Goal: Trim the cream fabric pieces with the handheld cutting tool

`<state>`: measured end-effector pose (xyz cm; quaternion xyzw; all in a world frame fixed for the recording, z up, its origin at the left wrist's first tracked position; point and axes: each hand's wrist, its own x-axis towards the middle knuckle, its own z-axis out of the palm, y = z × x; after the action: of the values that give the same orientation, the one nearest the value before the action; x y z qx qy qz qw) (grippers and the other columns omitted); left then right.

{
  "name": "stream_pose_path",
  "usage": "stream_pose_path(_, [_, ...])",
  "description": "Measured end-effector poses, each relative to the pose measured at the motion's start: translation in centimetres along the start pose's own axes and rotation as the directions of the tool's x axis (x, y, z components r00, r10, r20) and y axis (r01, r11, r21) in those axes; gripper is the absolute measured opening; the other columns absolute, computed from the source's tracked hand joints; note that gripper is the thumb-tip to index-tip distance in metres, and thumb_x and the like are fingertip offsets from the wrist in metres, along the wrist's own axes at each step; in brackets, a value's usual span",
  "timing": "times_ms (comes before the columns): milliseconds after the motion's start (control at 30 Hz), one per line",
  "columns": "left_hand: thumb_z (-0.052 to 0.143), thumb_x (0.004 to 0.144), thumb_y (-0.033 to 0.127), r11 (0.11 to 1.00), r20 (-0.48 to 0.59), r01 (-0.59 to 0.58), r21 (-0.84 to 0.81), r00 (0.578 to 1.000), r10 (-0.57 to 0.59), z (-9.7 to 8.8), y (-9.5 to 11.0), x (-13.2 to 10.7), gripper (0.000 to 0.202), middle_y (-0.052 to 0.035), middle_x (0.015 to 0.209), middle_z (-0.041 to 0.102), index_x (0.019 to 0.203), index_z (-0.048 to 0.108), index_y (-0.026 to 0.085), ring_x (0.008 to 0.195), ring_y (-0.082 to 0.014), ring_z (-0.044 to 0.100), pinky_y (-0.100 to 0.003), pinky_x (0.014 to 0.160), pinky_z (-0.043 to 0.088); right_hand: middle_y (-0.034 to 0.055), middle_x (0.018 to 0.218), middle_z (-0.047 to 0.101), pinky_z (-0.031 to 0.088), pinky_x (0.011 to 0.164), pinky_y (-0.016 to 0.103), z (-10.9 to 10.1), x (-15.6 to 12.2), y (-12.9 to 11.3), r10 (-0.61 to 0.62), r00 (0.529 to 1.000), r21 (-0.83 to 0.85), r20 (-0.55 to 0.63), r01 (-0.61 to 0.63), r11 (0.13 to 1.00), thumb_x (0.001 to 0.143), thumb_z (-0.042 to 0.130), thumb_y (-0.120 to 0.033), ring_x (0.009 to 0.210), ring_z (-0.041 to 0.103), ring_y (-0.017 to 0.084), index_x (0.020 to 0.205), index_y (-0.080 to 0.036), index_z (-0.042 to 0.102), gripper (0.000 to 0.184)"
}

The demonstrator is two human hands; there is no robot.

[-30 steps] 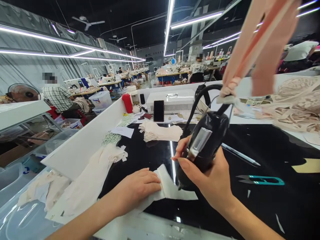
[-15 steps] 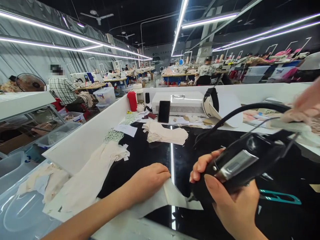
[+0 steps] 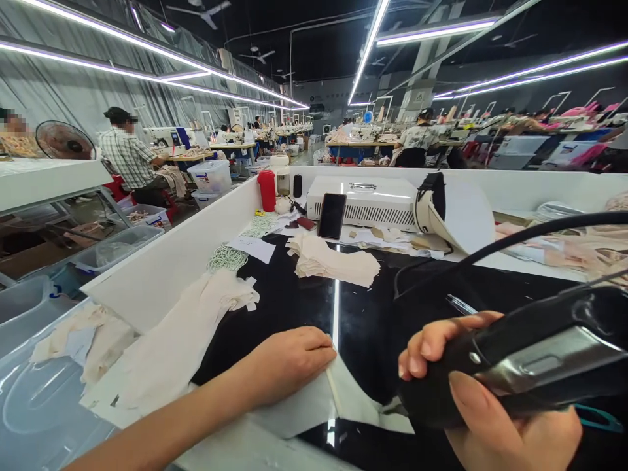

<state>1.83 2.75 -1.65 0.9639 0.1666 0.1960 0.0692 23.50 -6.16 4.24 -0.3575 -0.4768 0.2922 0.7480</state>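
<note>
My left hand (image 3: 289,360) is closed on the upper edge of a white fabric piece (image 3: 314,409), which has a raised seam or fold running down it. My right hand (image 3: 495,392) is wrapped around a black corded electric hand tool (image 3: 549,347) with a silver plate on its side. The tool's narrow metal tip touches the right end of the fabric; whether the tip is open cannot be made out. Part of the teal thread snips (image 3: 601,418) shows behind my right hand on the black tabletop (image 3: 363,327).
Cream fabric pieces lie in a stack (image 3: 336,258) ahead and in a long pile (image 3: 176,347) at the left. A phone (image 3: 332,216) leans on a white box (image 3: 366,196). The tool's black cable (image 3: 520,239) arcs across the right. White side walls (image 3: 161,255) edge the table.
The tool and my right hand appear further right and nearer. Another person's hand at the right has left the view. My left hand still grips the fabric.
</note>
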Motion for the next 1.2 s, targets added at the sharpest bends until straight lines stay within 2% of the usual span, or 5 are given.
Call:
stream_pose_path(133, [0.051, 0.111, 0.014, 1.0, -0.031, 0.017, -0.018, 0.999, -0.017, 0.3, 0.2, 0.0, 0.02, -0.0093, 0.12, 0.072, 0.118, 0.07, 0.016, 0.111, -0.0197, 0.072, -0.031, 0.099, 0.063, -0.0004, 0.075, 0.066, 0.064, 0.051, 0.037, 0.2, 0.7, 0.0, 0.014, 0.999, 0.008, -0.036, -0.014, 1.0, 0.083, 0.088, -0.035, 0.059, 0.065, 0.019, 0.107, -0.029, 0.065, 0.034])
stream_pose_path(300, [0.05, 0.11, 0.013, 1.0, -0.056, 0.006, -0.018, 0.998, -0.007, 0.8, 0.3, -0.2, 0.019, -0.0099, 0.122, 0.072, 0.117, 0.068, 0.014, 0.114, -0.0207, 0.073, -0.032, 0.101, 0.063, -0.0026, 0.075, 0.066, 0.061, 0.052, 0.033, 1.8, 2.5, 1.0, -0.016, 0.994, 0.066, -0.104, 0.023, 0.998, 0.081, 0.089, -0.031, 0.059, 0.064, 0.018, 0.108, -0.028, 0.064, 0.036])
stream_pose_path(567, [0.047, 0.11, 0.012, 0.999, -0.066, 0.016, -0.038, 0.998, -0.018, 1.0, 0.7, -0.3, 0.019, -0.0078, 0.122, 0.071, 0.117, 0.064, 0.017, 0.112, -0.0179, 0.073, -0.028, 0.1, 0.062, -0.0046, 0.079, 0.067, 0.06, 0.055, 0.032, 3.9, 4.1, 3.5, -0.016, 0.996, 0.105, -0.088, 0.025, 0.994, 0.083, 0.086, -0.028, 0.061, 0.064, 0.016, 0.109, -0.027, 0.061, 0.036])
stream_pose_path(800, [0.047, 0.109, 0.01, 0.999, -0.05, 0.018, -0.046, 0.999, -0.02, 0.4, 1.1, -0.2, 0.021, -0.0075, 0.123, 0.072, 0.119, 0.065, 0.017, 0.112, -0.017, 0.073, -0.026, 0.099, 0.063, -0.0052, 0.079, 0.065, 0.058, 0.055, 0.033, 4.3, 4.2, 4.4, -0.019, 0.996, 0.098, -0.086, 0.027, 0.995, 0.084, 0.084, -0.029, 0.06, 0.063, 0.016, 0.11, -0.027, 0.058, 0.037])
stream_pose_path(1200, [0.047, 0.109, 0.009, 0.999, -0.029, 0.015, -0.052, 0.999, -0.016, 0.6, 1.1, -0.3, 0.019, -0.0098, 0.124, 0.071, 0.115, 0.064, 0.013, 0.112, -0.0204, 0.073, -0.031, 0.099, 0.064, -0.0055, 0.08, 0.065, 0.059, 0.056, 0.033, 4.3, 3.9, 4.6, -0.038, 0.996, 0.087, -0.075, 0.045, 0.995, 0.086, 0.083, -0.031, 0.06, 0.063, 0.015, 0.114, -0.027, 0.057, 0.039])
